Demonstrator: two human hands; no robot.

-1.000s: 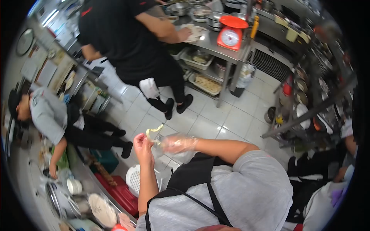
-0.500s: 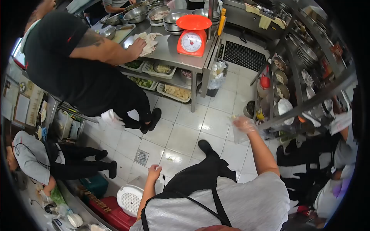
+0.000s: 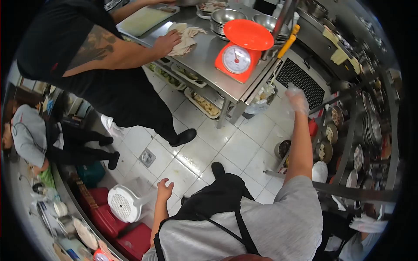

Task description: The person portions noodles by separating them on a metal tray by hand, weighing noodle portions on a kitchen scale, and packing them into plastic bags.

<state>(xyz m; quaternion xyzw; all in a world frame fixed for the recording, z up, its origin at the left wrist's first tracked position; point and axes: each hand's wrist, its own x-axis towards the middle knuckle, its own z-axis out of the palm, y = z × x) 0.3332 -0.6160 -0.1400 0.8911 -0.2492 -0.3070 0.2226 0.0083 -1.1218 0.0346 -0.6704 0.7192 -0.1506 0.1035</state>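
Observation:
My left hand (image 3: 165,189) is bare and held low over the tiled floor, fingers apart with nothing in them. A white perforated plastic lid or seat (image 3: 123,203) stands on the floor to its left. My right hand (image 3: 297,101) wears a loose clear plastic glove and reaches forward at the end of an outstretched arm. Motion smears its fingers, so whether it holds anything cannot be made out. Nearest to it are a bin with a plastic liner (image 3: 260,102) and the end of the steel table (image 3: 209,65). An orange dial scale (image 3: 237,58) stands on that table.
At left, a co-worker in black presses a hand on a cloth (image 3: 186,39) on the table. Another person stands farther left. Metal shelves with bowls (image 3: 323,151) line my right. A black mat (image 3: 300,78) lies ahead; red containers (image 3: 104,217) stand at lower left.
My view has turned and moved nearer the table. My right arm reaches farther forward, toward the bin and mat. My left hand's fingers have spread. The co-worker's hand stays on the cloth.

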